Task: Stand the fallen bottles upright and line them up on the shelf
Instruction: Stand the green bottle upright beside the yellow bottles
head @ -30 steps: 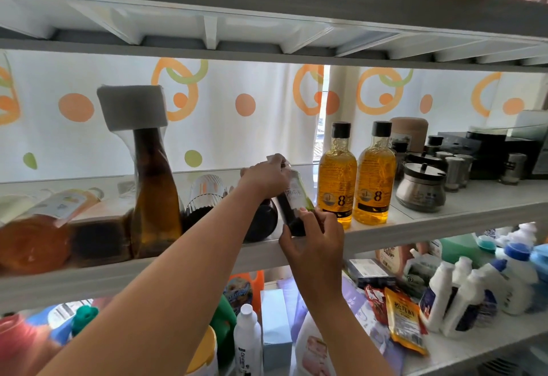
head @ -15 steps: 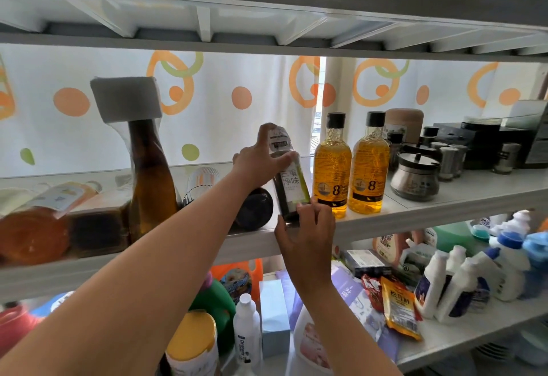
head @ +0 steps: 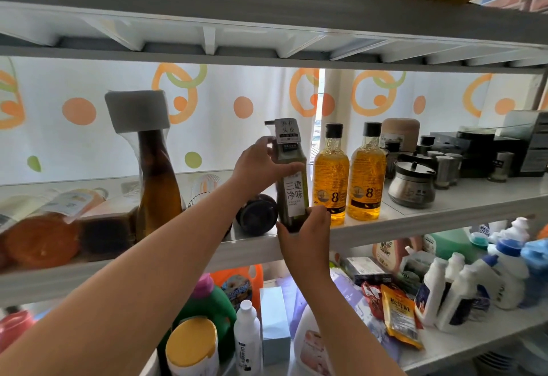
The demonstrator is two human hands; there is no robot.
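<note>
Olive-dark pump bottle (head: 292, 197), white label facing out, sits at the front lip of a white shelf (head: 415, 228), held in both hands. Nearest, the right hand (head: 305, 236) curls round its base from six o'clock, hiding whether the base rests on the shelf. Just beyond, the left hand (head: 261, 165) grips its shoulder from nine o'clock. The bottle looks close to upright, leaning slightly. At its three o'clock, just beside it, stand two amber oil bottles (head: 330, 180) with black caps. At its eight o'clock a dark bottle (head: 258, 214) lies on its side. Farther toward nine o'clock, orange bottles (head: 38, 239) lie fallen beside a tall brown bottle (head: 157, 185) that stands upright. To finish this step well, seat the base flat, bring it level with the amber pair, and release one hand at a time so it cannot tip into them.
</note>
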